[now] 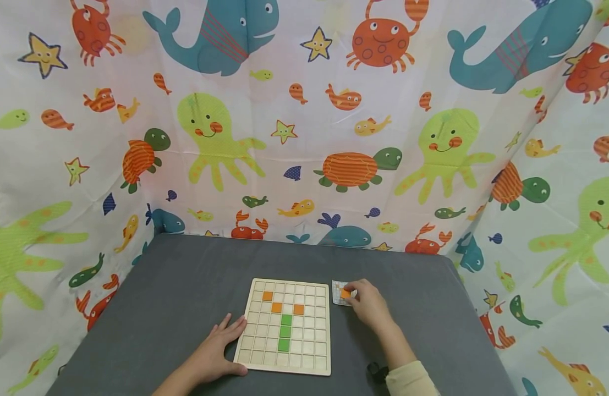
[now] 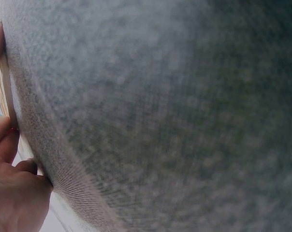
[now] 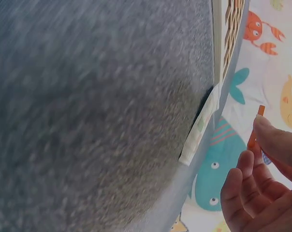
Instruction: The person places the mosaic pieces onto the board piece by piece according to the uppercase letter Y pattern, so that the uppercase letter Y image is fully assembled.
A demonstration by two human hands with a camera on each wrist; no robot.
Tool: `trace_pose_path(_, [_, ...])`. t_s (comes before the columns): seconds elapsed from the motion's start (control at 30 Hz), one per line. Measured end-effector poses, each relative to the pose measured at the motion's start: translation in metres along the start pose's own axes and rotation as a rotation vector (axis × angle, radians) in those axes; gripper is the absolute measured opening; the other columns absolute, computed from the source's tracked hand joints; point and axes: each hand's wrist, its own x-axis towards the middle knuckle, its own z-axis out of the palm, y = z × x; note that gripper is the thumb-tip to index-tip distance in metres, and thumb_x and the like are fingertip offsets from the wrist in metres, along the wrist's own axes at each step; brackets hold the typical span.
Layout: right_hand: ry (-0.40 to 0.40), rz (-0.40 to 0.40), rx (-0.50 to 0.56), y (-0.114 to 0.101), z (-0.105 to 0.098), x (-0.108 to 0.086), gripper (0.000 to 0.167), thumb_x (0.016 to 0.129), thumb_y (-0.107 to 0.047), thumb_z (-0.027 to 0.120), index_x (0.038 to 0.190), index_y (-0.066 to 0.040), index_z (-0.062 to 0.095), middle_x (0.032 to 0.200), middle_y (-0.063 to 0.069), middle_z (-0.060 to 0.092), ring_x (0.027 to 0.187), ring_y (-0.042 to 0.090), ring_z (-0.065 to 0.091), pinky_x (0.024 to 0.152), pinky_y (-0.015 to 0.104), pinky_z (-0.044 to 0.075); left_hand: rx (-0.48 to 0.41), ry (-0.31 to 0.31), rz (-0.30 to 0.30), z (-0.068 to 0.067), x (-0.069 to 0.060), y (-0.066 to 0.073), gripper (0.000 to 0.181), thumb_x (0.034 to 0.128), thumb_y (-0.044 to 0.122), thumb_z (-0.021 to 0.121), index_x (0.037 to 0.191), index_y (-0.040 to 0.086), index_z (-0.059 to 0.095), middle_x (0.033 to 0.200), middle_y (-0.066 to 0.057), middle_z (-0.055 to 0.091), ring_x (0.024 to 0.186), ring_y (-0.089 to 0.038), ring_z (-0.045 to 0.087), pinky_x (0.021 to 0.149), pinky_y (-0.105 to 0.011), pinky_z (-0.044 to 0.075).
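Observation:
A square wooden grid board (image 1: 309, 334) lies on the grey table. Three orange tiles (image 1: 276, 307) and a vertical column of three green tiles (image 1: 285, 331) sit in its cells. My left hand (image 1: 212, 352) rests at the board's left side, fingers spread on the edge and thumb by the lower-left corner. Between thumb and fingertips, my right hand (image 1: 371, 304) pinches another orange tile (image 3: 253, 140). It is above a small pattern card (image 1: 336, 298) by the board's upper right, covering part of it. The left wrist view catches only fingers (image 2: 1, 140) along the board's edge.
The grey tabletop (image 1: 205, 275) extends around the board. A curtain (image 1: 294, 181) printed with sea animals stands behind and on both sides. Near the right sleeve (image 1: 410, 379) lies a small black object (image 1: 377, 373), partly hidden, its kind unclear.

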Motion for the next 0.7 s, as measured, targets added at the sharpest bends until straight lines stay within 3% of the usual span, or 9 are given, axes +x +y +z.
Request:
trace_pose_path(0.4, [-0.046, -0.101, 0.032, -0.021, 0.011, 0.000, 0.021, 0.087, -0.011, 0.079, 0.108, -0.014, 0.076, 0.110, 0.004, 0.066, 0.075, 0.011, 0.055, 0.059, 0.028, 0.046, -0.006, -0.005, -0.005, 0.002, 0.001, -0.002, 0.118, 0.0590, 0.055, 0.091, 0.156, 0.013, 0.040, 0.165, -0.004, 0.032, 0.155, -0.043, 0.009, 0.119, -0.071, 0.009])
trace_pose_path(0.7, [-0.094, -0.133, 0.016, -0.031, 0.023, 0.007, 0.020, 0.090, -0.010, 0.076, 0.108, -0.016, 0.075, 0.107, 0.003, 0.065, 0.075, 0.011, 0.053, 0.060, 0.028, 0.045, -0.012, 0.001, -0.008, 0.000, -0.001, 0.001, 0.116, 0.0594, 0.054, 0.092, 0.155, 0.012, 0.041, 0.164, -0.004, 0.033, 0.155, -0.043, 0.009, 0.119, -0.071, 0.008])
